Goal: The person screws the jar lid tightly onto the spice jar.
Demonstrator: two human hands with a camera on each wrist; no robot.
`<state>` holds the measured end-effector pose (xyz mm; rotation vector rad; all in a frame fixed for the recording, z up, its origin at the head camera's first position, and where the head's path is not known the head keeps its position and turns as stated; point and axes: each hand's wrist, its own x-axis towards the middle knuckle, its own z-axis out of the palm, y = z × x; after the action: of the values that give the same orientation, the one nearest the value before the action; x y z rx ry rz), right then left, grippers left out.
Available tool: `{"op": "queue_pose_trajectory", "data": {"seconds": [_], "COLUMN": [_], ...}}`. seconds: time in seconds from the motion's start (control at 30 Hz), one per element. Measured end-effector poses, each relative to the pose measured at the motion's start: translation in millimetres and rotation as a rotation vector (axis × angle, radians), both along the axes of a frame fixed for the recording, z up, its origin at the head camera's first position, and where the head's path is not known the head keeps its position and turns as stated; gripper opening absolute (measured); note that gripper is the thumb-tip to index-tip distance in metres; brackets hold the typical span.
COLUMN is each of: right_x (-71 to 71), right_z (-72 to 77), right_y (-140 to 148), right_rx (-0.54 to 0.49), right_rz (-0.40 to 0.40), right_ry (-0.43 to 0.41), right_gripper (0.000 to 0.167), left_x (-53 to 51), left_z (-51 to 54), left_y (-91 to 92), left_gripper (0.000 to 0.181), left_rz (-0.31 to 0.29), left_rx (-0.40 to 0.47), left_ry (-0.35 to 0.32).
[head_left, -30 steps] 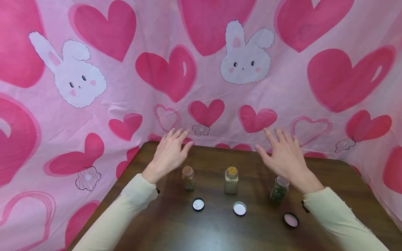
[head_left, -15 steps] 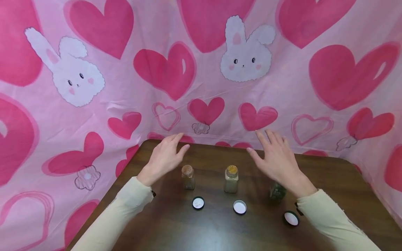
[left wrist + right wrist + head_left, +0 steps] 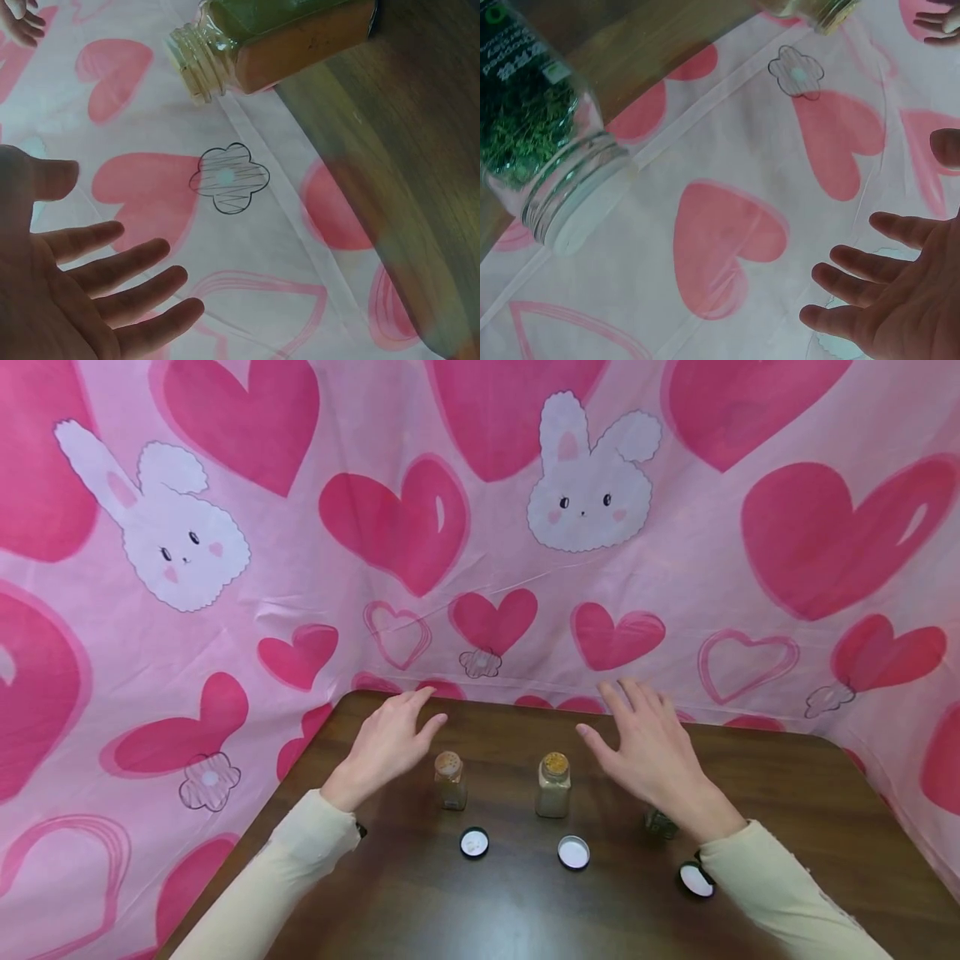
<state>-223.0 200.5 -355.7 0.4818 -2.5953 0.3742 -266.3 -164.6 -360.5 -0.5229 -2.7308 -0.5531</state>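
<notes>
My left hand (image 3: 382, 745) hovers over the table's left side, fingers extended and holding nothing. Beside it stands a small glass spice jar (image 3: 451, 787) with brown contents and a perforated top; the left wrist view shows the jar (image 3: 300, 45) close up. A second lidless jar (image 3: 553, 789), with yellow at its mouth, stands upright in the middle. My right hand (image 3: 651, 750), spread and holding nothing, is in the air to its right. Under the right wrist, a jar of green dried herbs (image 3: 660, 823) is mostly hidden in the head view; the right wrist view shows the herb jar (image 3: 532, 127) plainly.
Three round lids lie on the dark wooden table (image 3: 420, 902) in front of the jars: a left lid (image 3: 474, 843), a middle lid (image 3: 573, 853) and a right lid (image 3: 696, 880) partly under the right sleeve. A pink heart-patterned cloth (image 3: 495, 552) hangs behind the table.
Both hands have lowered and drifted left, the right one more. The right hand and wrist now cover most of the herb jar. Jars and lids stay in place.
</notes>
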Motion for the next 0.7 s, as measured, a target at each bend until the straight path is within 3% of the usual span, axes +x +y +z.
{"op": "queue_pose_trajectory", "data": {"seconds": [0.33,0.7], "right_x": [7.4,13.9], "right_z": [-6.4,-12.5], "right_y": [-9,-20], "right_rx": [-0.005,-0.013], "right_rz": [0.033,0.058], "right_ry": [0.030,0.039], "right_gripper": [0.071,0.069], "left_x": [2.0,6.5], "left_z": [-7.7,-16.2], "left_y": [-5.5,-10.1], "left_gripper": [0.050,0.044], "left_rz": [-0.037,-0.032], "left_rx": [-0.010,-0.012], "left_ry": [-0.001,-0.052]}}
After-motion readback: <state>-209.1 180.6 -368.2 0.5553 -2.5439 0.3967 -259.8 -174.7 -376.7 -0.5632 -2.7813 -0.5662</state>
